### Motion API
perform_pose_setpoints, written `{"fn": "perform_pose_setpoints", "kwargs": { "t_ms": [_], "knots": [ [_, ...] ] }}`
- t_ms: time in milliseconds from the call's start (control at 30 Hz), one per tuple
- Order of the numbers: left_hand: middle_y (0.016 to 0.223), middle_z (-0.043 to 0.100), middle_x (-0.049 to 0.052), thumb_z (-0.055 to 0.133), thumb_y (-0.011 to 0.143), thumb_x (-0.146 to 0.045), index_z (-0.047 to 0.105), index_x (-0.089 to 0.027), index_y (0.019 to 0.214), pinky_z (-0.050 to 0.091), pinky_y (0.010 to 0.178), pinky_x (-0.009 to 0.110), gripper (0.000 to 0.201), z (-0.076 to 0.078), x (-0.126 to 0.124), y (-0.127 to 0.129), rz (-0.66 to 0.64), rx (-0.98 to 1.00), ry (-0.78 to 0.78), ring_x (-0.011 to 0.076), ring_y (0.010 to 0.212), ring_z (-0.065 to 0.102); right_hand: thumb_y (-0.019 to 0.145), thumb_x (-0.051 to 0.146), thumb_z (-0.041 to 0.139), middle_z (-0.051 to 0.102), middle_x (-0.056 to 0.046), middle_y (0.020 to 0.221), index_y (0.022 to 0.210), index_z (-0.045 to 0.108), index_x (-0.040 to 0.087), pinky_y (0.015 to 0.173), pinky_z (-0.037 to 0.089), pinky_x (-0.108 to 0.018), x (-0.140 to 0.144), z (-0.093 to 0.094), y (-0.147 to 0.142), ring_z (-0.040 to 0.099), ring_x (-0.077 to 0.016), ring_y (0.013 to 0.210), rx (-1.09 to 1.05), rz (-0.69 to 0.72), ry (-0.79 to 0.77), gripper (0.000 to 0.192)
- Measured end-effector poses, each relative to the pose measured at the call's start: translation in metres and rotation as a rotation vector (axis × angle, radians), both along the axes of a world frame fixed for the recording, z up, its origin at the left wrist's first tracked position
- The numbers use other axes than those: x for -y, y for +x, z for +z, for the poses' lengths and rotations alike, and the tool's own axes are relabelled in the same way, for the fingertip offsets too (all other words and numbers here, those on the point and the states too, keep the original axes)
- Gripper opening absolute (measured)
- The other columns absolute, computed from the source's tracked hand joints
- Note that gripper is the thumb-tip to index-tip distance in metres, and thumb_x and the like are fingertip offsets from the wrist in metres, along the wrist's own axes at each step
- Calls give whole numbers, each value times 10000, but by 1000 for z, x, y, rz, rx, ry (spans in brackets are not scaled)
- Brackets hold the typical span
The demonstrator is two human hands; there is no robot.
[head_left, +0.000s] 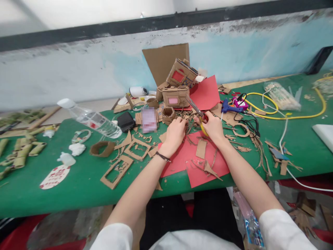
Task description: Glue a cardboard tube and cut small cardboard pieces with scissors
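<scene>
Over the red paper [194,163] on the green table [78,187], our right hand [213,126] grips scissors [198,113], left hand [175,133] pinches a cardboard strip [187,125]; two cardboard boxes [175,96] stand built, scraps remain.

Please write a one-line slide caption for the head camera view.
Right hand works yellow-handled scissors beside the left hand, over red paper on a scrap-strewn green table.

Green table [78,187] carries red paper [197,166], cardboard frames [114,172], water bottle [91,119], glue gun [230,108].
</scene>
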State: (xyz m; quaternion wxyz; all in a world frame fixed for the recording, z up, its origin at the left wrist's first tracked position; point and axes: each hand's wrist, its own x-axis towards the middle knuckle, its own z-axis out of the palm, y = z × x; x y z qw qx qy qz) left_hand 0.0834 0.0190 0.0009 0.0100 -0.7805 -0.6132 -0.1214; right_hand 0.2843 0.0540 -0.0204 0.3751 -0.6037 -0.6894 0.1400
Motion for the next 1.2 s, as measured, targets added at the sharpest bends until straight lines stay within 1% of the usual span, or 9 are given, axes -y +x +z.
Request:
{"fn": "perform_pose_setpoints", "kwargs": {
  "t_ms": [167,267,400,467,600,767,900,1067,1200],
  "knots": [
    [1160,834,80,689,1025,-234,811,-212,1155,629,984,390,179,15,-12,-6,-120,717,98,250,1035,790,993,796,603,679,-18,740,899,644,267,672,385,-309,-2,-3,0,595,-216,668,-157,106,-19,539],
    [1118,863,57,712,1013,-269,816,-226,1203,639,1005,392,221,21,-19,-9,-133,919,90,236,1009,812,993,796,600,681,-1,760,970,677,262,682,408,-298,-3,-6,-1,592,-205,690,-229,153,-52,540],
    [1478,744,117,780,960,-343,838,-221,1242,674,890,356,313,16,-22,-20,-147,1071,80,184,909,798,970,785,638,687,3,791,1011,689,259,699,408,-297,-3,-9,-3,597,-205,729,-240,147,-93,530],
    [1528,693,138,838,919,-405,845,-207,1237,680,803,324,374,13,-21,-27,-150,1183,19,149,827,779,951,791,651,653,11,769,939,660,253,694,397,-295,-5,-10,-5,557,-192,715,-243,139,-96,538],
    [1096,816,92,922,868,-523,830,-172,1173,674,760,276,473,13,-16,-37,-150,1397,-148,142,773,771,983,788,594,568,27,723,842,555,256,660,387,-292,-6,-11,-5,485,-170,687,-317,133,-56,552],
    [927,800,34,976,783,-622,686,-199,1043,607,584,210,575,13,-12,-36,-146,1583,-222,122,688,744,974,787,619,549,32,723,891,559,269,663,388,-312,2,2,-1,495,-183,674,-295,1,-17,528],
    [965,848,51,944,817,-646,574,-234,1074,657,657,252,610,8,-11,-30,-166,1673,-253,145,731,789,967,786,615,600,13,765,971,562,276,680,425,-329,14,14,-3,563,-204,680,-270,-26,0,514],
    [1116,873,132,913,856,-648,705,-183,1131,674,704,272,579,6,-7,-23,-155,1632,-247,189,859,845,989,765,592,645,-16,836,1032,567,267,701,439,-326,20,17,-7,593,-212,737,-258,-43,42,501],
    [977,871,90,908,873,-629,734,-192,1050,700,746,297,502,6,-5,-20,-144,1620,-171,245,952,874,994,741,614,651,-10,837,1030,596,260,690,442,-322,19,11,-10,572,-197,724,-303,38,28,483]
  ]
}}
